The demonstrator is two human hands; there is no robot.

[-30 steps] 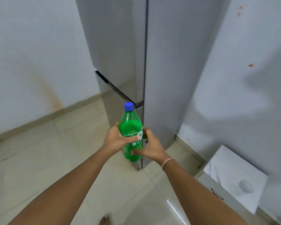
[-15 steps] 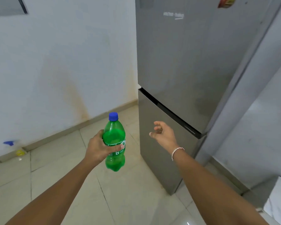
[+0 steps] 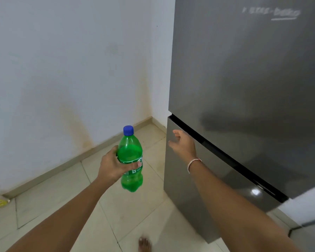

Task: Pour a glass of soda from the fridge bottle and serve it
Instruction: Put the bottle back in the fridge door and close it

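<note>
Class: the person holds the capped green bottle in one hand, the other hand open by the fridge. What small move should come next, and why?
Probably turn away towards a glass: the left hand grips the capped bottle, both fridge doors look shut, and no glass is in view.

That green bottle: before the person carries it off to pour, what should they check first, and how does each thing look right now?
1. Grip: the left hand wraps around the green bottle at its label. Ok.
2. Cap: the blue cap sits on the neck; how tight it is, cannot tell.
3. Bottle upright, with liquid inside up to the shoulder. Ok.
4. Fridge: both doors look flush, only the dark seam between them showing. Ok.
5. Right hand: open and empty, at the left edge of the lower door; whether it touches, cannot tell.
6. Glass to pour into: none in view. Not ok.
</note>
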